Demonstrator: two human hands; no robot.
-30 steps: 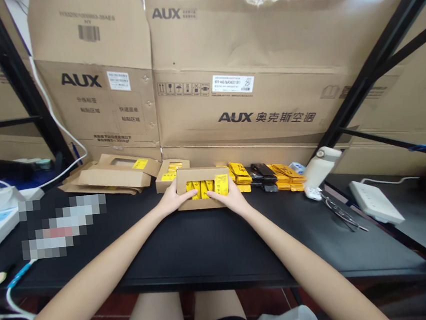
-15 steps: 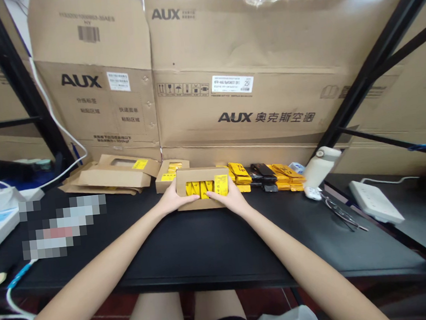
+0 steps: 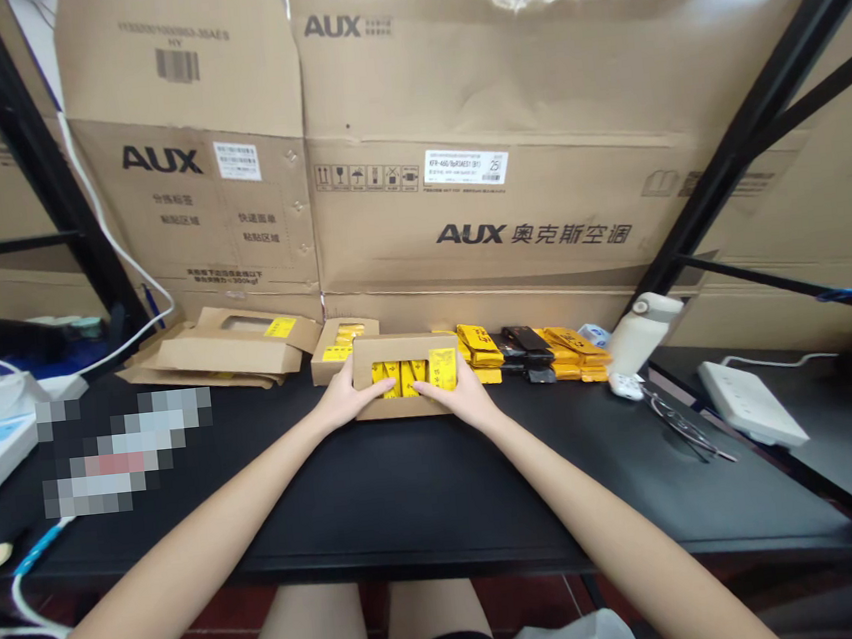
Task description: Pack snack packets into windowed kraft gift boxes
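A small brown cardboard box [image 3: 404, 408] with a cut-out window is held between my two hands at the back middle of the black table. Yellow packets [image 3: 411, 377] show through its window, and a yellow label [image 3: 443, 370] sits at the window's right end. My left hand [image 3: 343, 400] grips the left end, thumb across the front. On the right end, my right hand [image 3: 467, 392] does the same, its thumb over the window's lower edge. The fingers behind the box are hidden.
Flattened boxes [image 3: 229, 350] and another windowed box [image 3: 329, 366] lie behind to the left. Yellow packets [image 3: 480, 344], black packets [image 3: 525, 343] and orange packets [image 3: 568, 346] are stacked right, near a white bottle [image 3: 642, 331] and glasses [image 3: 681, 420]. Large cardboard sheets [image 3: 523, 79] stand behind.
My left thumb has shifted slightly left along the box's front. The box and my right hand have hardly moved.
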